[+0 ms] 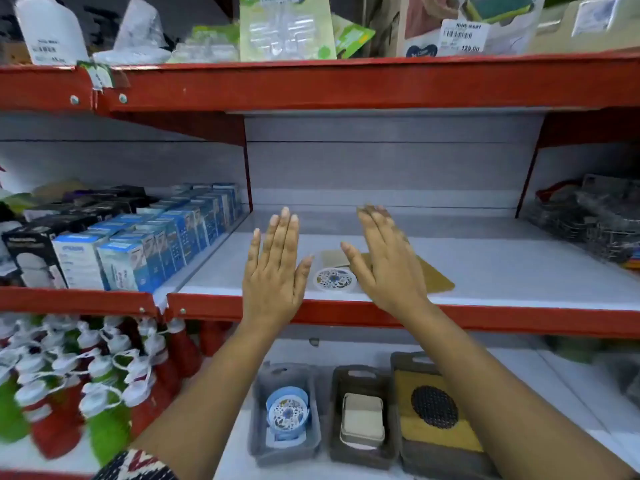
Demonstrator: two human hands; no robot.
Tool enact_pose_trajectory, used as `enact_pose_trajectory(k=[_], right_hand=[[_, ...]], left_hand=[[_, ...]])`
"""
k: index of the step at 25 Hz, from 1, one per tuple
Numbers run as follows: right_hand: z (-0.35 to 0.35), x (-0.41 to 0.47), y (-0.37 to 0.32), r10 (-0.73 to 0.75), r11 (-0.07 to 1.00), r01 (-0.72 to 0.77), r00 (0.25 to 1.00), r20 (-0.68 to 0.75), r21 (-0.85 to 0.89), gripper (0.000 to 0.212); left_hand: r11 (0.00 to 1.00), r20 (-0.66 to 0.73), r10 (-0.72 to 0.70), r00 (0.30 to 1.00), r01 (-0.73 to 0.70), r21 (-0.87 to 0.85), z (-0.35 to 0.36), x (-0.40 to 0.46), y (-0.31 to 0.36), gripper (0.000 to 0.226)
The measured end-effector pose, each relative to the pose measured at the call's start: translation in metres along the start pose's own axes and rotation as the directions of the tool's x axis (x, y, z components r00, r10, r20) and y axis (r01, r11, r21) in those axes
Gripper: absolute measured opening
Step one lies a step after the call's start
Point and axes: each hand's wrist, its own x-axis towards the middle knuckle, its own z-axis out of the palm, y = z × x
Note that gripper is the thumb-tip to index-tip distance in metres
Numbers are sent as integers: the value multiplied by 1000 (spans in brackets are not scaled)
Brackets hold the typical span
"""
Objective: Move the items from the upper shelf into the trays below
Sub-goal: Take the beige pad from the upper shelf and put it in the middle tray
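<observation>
Both hands, left (273,275) and right (388,268), hover flat over the shelf (485,268), fingers pressed together, holding nothing. A round coaster (334,279) lies between them.

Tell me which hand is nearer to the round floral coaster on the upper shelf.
Left, narrowly. The left hand is open just left of the round floral coaster, thumb almost at its rim. The right hand hovers open to its right, over the yellow mat.

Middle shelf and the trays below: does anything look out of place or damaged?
Nothing looks damaged. A round patterned disc, a beige square and a mustard mat lie unsorted on the shelf.
</observation>
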Motion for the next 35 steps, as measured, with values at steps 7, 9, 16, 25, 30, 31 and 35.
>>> enact_pose_trajectory(k=[7, 9, 16, 25, 30, 31, 35], right_hand=[[55, 38, 24, 101, 995, -76, 850, 518, -71, 67], [67, 57, 31, 183, 983, -143, 783, 594, -114, 68], [99, 102, 59, 358, 931, -287, 607, 709, -224, 63], [117, 121, 64, 481, 877, -319, 560, 675, -360, 98], [119, 121, 60, 521, 851, -357, 479, 706, -385, 109], [116, 122, 58, 522, 847, -385, 472, 710, -367, 105], [109, 127, 62, 538, 758, -637, 488, 687, -142, 53]], left_hand=[[987, 106, -7, 994, -10, 160, 23, -49, -56, 60], [988, 44, 16, 999, -23, 154, 29, -52, -61, 60], [986, -144, 74, 987, -51, 158, 47, -61, -66, 59], [990, -187, 90, 978, -67, 123, 50, -61, -67, 58], [988, -162, 79, 984, -56, 141, 50, -61, -66, 57], [988, -158, 79, 984, -56, 143, 50, -61, -66, 57], [987, -143, 78, 987, -56, 152, 49, -62, -67, 57]])
